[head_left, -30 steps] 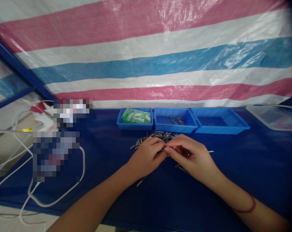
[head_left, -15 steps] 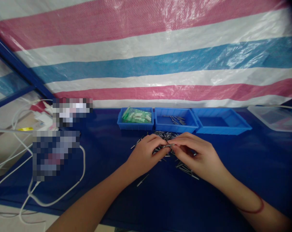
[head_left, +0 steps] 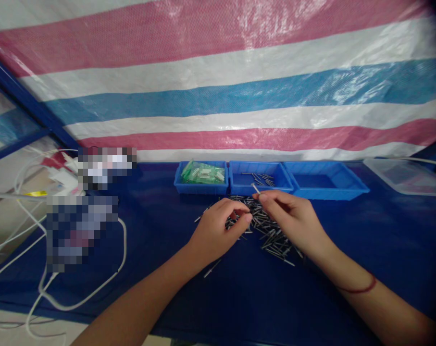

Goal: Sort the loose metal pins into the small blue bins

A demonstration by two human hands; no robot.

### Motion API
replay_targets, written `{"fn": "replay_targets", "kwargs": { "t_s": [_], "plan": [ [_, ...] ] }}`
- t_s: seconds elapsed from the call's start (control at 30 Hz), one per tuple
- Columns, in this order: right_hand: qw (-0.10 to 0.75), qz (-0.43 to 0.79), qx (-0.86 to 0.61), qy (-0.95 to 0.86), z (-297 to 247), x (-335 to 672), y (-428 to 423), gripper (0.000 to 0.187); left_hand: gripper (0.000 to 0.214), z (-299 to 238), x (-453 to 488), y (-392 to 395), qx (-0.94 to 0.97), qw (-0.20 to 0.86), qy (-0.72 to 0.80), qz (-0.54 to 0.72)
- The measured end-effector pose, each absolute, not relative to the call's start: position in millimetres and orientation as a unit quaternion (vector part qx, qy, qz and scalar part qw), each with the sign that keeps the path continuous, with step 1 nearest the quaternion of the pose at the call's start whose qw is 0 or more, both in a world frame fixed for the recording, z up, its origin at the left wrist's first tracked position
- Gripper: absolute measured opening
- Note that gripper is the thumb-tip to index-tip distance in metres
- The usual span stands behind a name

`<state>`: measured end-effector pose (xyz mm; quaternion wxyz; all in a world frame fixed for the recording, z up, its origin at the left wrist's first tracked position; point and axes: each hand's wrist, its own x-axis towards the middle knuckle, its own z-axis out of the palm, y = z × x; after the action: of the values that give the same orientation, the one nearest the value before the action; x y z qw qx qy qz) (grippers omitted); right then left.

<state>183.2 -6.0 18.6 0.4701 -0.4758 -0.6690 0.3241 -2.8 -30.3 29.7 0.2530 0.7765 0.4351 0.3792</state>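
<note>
Subdued, fairly even indoor light, source out of frame, with white glare streaking the striped plastic sheet [head_left: 218,57] at upper centre and right. Bench [head_left: 311,293] dark in tone; fine detail soft in the heap of metal pins [head_left: 273,235]. Wide-angle stretching toward the edges, right-hand corners blackened, left-side patches masked by coarse pixel blocks.

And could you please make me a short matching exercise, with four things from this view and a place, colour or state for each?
1. right hand
2. green bag
3. wristband
4. clear container

A. dark red
B. just right of the rightmost blue bin
C. pinching a metal pin
D. inside the leftmost blue bin

Pairs: 1-C, 2-D, 3-A, 4-B
</note>
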Motion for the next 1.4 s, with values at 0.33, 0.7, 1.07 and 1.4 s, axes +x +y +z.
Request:
{"fn": "replay_targets", "kwargs": {
  "t_s": [0.33, 0.7, 1.07, 1.4],
  "plan": [
    [0.511, 0.443, -0.535, -0.506, 12.6, 197.1, 14.1, 0.034, 0.015, 23.4, -7.3, -26.9, 0.842, 0.140, 0.434, 0.289],
    [0.343, 0.304, -0.493, -0.740, 19.2, 196.8, -3.8, 0.028, 0.016, 21.8, -7.2, -25.9, 0.861, 0.119, 0.429, 0.245],
    [0.117, 0.185, -0.484, -0.847, 24.4, 195.8, -11.4, 0.020, 0.018, 16.6, -11.2, -27.0, 0.862, 0.055, 0.463, 0.197],
    [0.091, 0.144, -0.473, -0.865, 16.9, 198.9, -7.8, 0.014, 0.019, 16.9, -12.6, -24.8, 0.868, 0.042, 0.477, 0.132]
  ]
}}
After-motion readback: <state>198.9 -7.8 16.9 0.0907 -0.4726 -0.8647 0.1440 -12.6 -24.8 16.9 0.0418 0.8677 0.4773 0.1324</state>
